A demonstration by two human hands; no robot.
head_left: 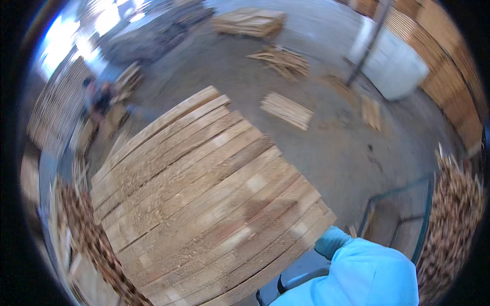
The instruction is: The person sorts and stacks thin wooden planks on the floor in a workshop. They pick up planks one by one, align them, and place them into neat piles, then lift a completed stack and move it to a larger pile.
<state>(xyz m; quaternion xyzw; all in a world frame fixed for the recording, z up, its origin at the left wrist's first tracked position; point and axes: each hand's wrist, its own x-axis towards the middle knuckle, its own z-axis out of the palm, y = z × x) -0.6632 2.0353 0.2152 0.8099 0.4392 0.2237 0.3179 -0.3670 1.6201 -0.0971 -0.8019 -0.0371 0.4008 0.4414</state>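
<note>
Well to the left of the plank stack (204, 199) rises a tall slatted pile of boards (53, 109). A blurred person (94, 97) is nearer the stack, beyond its upper left side. Just beside the stack's lower left edge runs a row of thin brown strips (89, 229). The left grip is out of view, so I cannot tell its state.

The plank stack itself fills the middle foreground, its top made of pale planks laid side by side, dusted with shavings, with reddish patches toward its right side. Well beyond it are a grey heap (153, 38), a low block of boards (248, 23) and, closer, a loose scatter of sticks (282, 61). A flat bundle of slats (287, 110) lies on the floor (342, 158) near its far right edge.

At the stack's lower right corner is the right grip (329, 241), gloved in teal below a light blue sleeve (365, 273); its fingers are hidden, so I cannot tell whether it is grasping a plank. Right of the stack stand a dark green frame (426, 217) and another mass of brown strips (454, 219).
</note>
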